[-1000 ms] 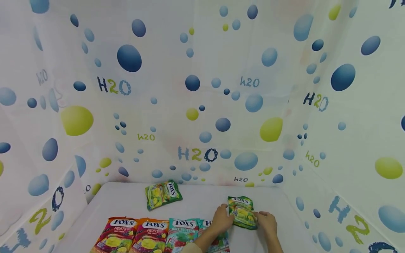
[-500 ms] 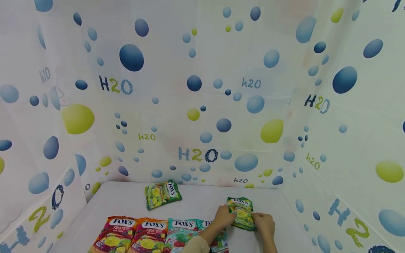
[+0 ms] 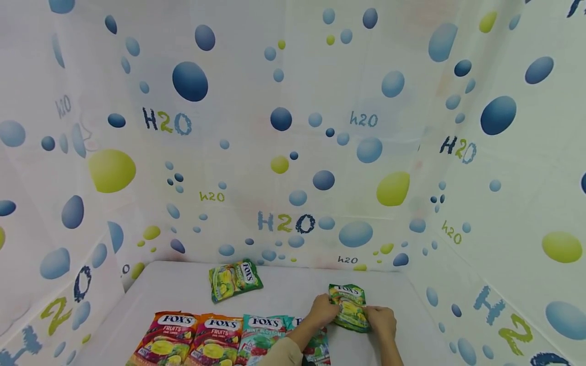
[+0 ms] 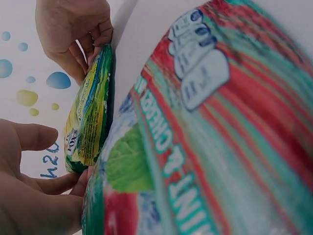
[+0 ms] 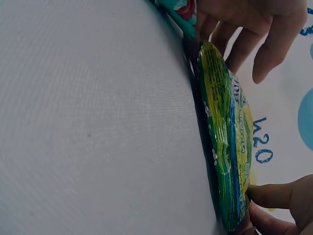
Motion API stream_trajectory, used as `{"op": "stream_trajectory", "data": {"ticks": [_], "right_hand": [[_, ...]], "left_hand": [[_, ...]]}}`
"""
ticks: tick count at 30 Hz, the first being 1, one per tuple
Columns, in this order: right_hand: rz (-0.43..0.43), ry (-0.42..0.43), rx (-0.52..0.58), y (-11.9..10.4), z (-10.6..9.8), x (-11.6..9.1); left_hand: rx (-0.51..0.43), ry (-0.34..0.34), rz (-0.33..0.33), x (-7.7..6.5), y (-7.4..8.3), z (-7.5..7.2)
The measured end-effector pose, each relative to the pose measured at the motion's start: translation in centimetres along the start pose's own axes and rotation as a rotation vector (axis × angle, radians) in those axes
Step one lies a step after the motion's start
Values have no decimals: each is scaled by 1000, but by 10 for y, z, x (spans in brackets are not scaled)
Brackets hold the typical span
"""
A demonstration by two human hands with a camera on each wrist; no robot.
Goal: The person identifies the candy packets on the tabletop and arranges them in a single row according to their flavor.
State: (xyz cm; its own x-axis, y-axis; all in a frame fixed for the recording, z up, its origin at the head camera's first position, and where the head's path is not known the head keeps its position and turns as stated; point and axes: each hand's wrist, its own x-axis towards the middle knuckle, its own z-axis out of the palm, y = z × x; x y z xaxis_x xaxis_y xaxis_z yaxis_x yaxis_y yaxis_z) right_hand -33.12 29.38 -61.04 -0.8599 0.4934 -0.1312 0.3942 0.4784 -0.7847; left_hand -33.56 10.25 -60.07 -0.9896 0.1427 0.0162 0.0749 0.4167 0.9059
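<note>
A green Fox's candy bag point(image 3: 350, 311) lies on the white table between my hands. My right hand point(image 3: 382, 323) pinches its right edge; the right wrist view shows the thumb point(image 5: 271, 195) against the bag and the fingertips tucked at its underside. At the opposite edge is my left hand point(image 3: 322, 311). Its fingers point(image 4: 61, 183) reach the bag's edge, while its thumb point(image 4: 36, 137) stands apart above the bag. A teal mint candy bag point(image 4: 190, 147) lies below my left wrist, partly covered by the forearm in the head view.
Along the front of the table lie two red-orange fruit candy bags point(image 3: 165, 340) and another teal mint bag point(image 3: 262, 338). A second green bag point(image 3: 234, 281) lies tilted at the back left. A printed curtain point(image 3: 247, 168) encloses the table's far edge and sides.
My right hand has shifted slightly left, closer against the green bag. Both hands remain at its edges, and the other bags stay in place.
</note>
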Motion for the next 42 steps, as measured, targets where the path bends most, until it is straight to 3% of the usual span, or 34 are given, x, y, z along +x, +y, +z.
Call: {"op": "stream_trajectory", "data": {"ticks": [5, 10, 30, 42], "right_hand": [[4, -27, 11, 1, 1, 2], [0, -44, 40, 3, 2, 3], [8, -61, 163, -11, -11, -6], [-53, -83, 185, -25, -28, -20]], "left_hand": [[-35, -19, -78, -3, 3, -1], [-48, -27, -106, -4, 5, -1], [-48, -6, -101, -14, 22, -9], [-57, -32, -11, -27, 36, -22]]}}
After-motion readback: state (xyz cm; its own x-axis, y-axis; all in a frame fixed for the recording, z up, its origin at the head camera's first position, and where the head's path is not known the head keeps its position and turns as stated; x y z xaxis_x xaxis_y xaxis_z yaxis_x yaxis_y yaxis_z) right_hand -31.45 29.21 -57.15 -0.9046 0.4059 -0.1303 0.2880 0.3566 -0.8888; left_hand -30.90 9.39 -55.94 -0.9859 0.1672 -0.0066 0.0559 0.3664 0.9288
